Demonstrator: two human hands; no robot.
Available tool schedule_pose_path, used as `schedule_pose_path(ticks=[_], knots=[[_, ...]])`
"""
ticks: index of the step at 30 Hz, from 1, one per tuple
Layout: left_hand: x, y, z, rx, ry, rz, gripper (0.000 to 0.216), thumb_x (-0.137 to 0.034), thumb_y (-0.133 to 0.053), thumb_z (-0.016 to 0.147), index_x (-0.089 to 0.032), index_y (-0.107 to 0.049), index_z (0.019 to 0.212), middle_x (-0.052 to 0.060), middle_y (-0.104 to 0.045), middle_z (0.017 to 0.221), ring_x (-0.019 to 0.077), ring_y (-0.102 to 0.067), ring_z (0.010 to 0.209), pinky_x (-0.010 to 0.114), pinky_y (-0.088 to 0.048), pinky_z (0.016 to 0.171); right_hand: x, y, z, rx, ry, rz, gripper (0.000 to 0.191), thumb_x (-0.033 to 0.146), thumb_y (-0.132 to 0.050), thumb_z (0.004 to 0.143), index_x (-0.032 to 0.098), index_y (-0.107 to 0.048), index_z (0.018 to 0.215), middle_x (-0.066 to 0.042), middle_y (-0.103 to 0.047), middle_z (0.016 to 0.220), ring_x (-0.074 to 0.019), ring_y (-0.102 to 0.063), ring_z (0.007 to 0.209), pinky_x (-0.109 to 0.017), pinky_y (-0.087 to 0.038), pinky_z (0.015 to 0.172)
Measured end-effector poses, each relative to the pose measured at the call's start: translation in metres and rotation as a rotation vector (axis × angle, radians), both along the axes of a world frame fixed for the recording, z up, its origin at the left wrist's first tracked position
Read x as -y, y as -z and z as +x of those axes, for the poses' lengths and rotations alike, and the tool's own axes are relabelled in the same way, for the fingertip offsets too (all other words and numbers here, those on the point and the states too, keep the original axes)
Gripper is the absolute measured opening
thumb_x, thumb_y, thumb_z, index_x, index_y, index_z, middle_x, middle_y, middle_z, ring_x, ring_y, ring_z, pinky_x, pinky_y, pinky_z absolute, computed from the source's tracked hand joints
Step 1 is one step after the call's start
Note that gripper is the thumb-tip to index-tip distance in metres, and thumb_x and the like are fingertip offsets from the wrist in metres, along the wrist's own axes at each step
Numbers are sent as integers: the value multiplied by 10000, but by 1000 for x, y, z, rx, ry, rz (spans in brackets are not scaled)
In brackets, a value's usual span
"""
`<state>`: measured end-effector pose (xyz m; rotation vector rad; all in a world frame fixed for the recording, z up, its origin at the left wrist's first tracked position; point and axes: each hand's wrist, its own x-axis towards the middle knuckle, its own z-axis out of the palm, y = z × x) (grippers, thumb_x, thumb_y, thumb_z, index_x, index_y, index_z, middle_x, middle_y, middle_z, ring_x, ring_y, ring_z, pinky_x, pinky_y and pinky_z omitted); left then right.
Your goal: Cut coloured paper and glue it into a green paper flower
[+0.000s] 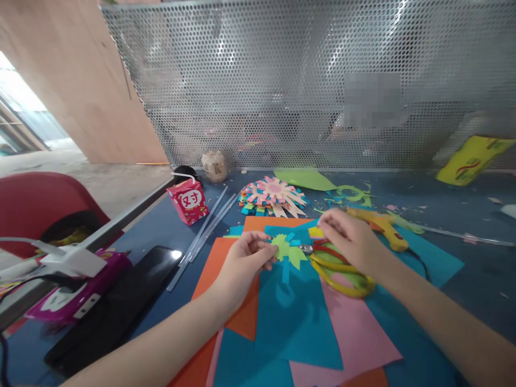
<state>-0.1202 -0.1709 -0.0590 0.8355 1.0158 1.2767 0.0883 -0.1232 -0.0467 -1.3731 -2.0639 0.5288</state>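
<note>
One left hand (250, 252) pinching cutout (281, 248), right hand (347, 236) seemingly gripping strip (304, 228), partly covering scissors (324, 262)

Bare forearms (169, 328) angled inward, left hand (250, 252) curled in a pinch, right hand (346, 236) bent, fingertips together.

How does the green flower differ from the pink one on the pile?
The green flower is held by the left hand; the pink flower tops a pile. The green flower shows few strips; the pink flower shows many. Both look cut from paper.
</note>
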Motion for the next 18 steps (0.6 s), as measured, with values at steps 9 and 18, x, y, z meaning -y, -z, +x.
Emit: schedule_pose_path(ticks=[9, 18], knots=[[5, -6, 5, -193, 53, 54, 216, -168, -699, 663, -165, -507, 760, -50, -541, 576, 85, -536, 515, 212, -414, 527, 17, 10, -23, -302, -325, -465, 187, 306, -508, 802, 195, -476, 655, 56, -478, 513, -92, -466, 482, -212, -369, 477], [16, -3, -3, -151, 220, 348, 514, -43, -618, 663, -243, -506, 1123, 51, -546, 969, 173, -559, 853, 270, -431, 649, 21, 4, -26, -675, -249, -520, 217, 324, -556, 771, 216, -451, 616, 95, -399, 440, -45, -256, 323, -193, -150, 306]])
